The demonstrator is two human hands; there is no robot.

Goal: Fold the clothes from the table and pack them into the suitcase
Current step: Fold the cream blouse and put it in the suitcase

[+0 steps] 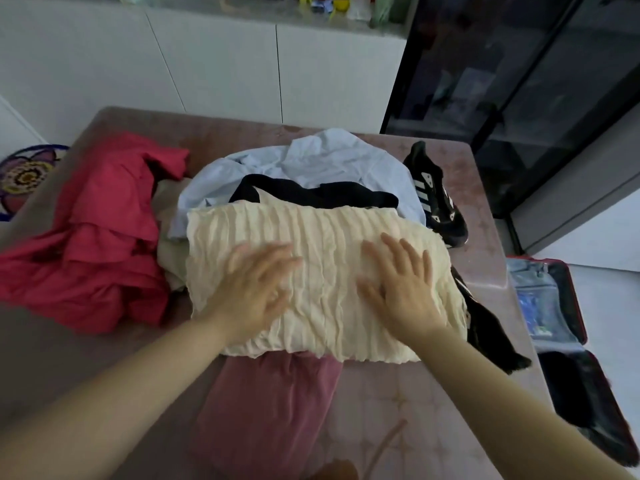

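Left hand (252, 289) and right hand (401, 285) lie flat on the folded cream crinkled fabric top (318, 244); fingers straight, spread, gripping nothing; probably pressing the fold flat so it holds. The top sits on a light blue shirt (311, 157) and black garment (311, 195) mid-surface (398, 410); the open red suitcase (576, 306) waits on the floor, right side, near for packing.

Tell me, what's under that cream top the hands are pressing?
Poking out from beneath the cream top: a black garment at its far edge, a blue shirt behind that, a pink garment at its near edge. It hides how they lie underneath.
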